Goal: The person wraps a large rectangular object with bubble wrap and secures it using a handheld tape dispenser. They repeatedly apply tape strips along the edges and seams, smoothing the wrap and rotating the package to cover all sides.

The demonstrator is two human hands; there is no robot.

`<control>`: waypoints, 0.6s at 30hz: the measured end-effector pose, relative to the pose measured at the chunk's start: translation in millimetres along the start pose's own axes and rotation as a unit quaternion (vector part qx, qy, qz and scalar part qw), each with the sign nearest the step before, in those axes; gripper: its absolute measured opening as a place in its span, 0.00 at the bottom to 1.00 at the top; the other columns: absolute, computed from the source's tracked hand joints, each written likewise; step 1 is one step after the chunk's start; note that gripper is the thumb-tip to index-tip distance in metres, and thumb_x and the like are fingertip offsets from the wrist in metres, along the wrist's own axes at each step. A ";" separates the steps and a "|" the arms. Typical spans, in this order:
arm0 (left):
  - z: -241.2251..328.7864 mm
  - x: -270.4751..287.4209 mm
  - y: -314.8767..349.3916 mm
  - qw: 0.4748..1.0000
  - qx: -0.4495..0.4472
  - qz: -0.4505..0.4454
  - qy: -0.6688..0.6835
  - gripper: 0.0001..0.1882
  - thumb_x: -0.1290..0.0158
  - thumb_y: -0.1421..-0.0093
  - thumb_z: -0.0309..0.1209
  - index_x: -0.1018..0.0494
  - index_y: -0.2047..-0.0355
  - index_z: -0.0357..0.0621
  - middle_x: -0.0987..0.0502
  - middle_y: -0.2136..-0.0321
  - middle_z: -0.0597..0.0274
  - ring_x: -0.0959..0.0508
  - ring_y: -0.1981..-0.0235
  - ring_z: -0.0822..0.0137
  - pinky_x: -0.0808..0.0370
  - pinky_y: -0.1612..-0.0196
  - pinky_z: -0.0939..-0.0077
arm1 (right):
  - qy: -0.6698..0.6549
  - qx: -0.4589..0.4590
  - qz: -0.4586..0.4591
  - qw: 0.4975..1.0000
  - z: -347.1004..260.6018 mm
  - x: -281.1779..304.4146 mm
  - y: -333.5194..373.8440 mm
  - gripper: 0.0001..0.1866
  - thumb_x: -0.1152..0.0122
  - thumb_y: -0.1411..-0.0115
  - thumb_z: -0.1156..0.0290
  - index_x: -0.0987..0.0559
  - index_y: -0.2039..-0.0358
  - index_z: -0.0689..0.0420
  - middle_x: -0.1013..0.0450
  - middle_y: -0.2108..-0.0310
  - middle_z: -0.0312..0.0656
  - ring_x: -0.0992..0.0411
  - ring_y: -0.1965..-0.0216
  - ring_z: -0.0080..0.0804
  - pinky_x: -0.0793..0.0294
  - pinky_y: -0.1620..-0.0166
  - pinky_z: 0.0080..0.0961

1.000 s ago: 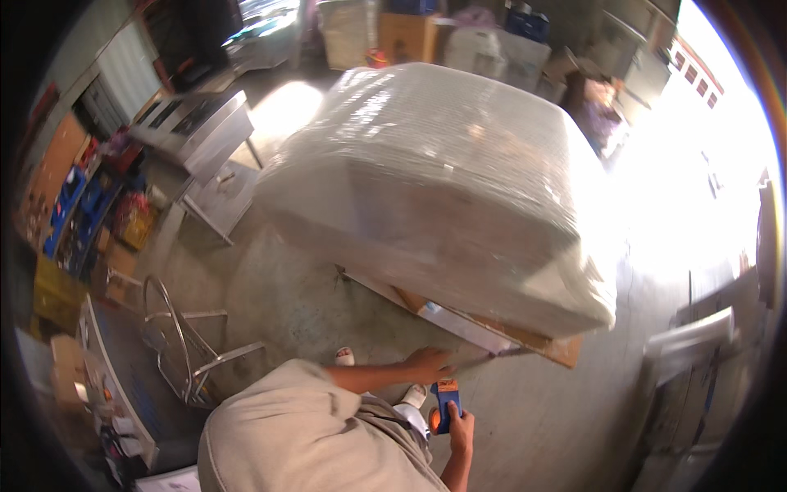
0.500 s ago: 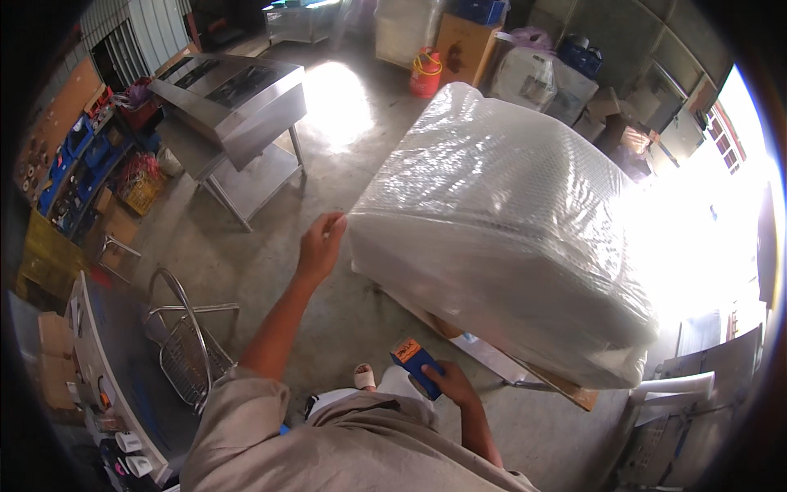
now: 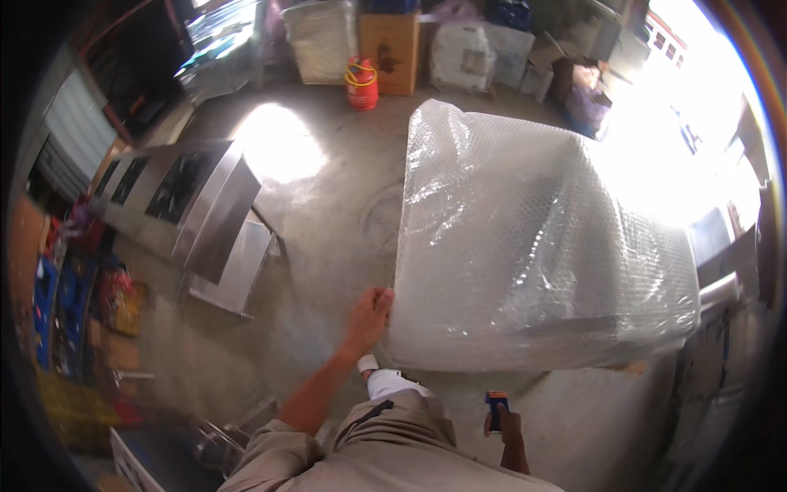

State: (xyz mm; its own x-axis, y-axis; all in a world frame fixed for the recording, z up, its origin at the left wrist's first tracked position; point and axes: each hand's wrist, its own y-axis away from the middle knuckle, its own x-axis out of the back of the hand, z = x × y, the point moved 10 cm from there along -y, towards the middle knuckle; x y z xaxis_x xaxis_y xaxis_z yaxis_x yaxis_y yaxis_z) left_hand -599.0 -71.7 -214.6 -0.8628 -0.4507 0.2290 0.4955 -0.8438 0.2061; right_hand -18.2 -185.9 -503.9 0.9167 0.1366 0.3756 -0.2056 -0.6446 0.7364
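Note:
A large block-shaped item wrapped in clear bubble wrap (image 3: 508, 238) fills the middle right. What lies inside is hidden. My left hand (image 3: 373, 318) is at the wrap's left edge near its front corner, fingers bent and pinched on the film. Low on the right, my right hand (image 3: 507, 421) grips a small blue and orange box (image 3: 495, 402), held apart from the wrapped item.
A steel cooking range (image 3: 197, 213) on legs stands at left. Behind are a red gas cylinder (image 3: 361, 84), a cardboard box (image 3: 389, 53) and wrapped goods (image 3: 462, 59). Blue parts bins (image 3: 61, 312) line the far left; a dark-topped table (image 3: 156, 463) is at lower left.
My view has turned and the wrapped item now shows more of its top. My left hand remains at its edge. The right hand has moved outward to the right with the box.

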 end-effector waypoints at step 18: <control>73.1 -13.4 -80.2 0.800 -0.228 -0.553 -0.047 0.13 0.44 0.30 0.37 0.22 0.58 0.38 0.21 0.66 0.52 0.22 0.64 0.65 0.25 0.59 0.68 | -0.250 -0.035 0.755 0.605 -56.8 -61.1 311.9 0.36 0.40 0.31 0.41 0.21 0.66 0.73 0.23 0.74 0.47 0.21 0.75 0.40 0.23 0.69 0.38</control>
State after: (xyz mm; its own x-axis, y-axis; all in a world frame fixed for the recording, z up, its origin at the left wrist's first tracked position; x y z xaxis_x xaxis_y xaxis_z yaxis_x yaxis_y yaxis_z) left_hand -619.9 23.3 -164.7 -0.7265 0.6506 0.2212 -0.6722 -0.7397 -0.0322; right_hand -157.8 -352.5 -265.2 -0.3496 -0.8241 0.4458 -0.9360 0.2858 -0.2056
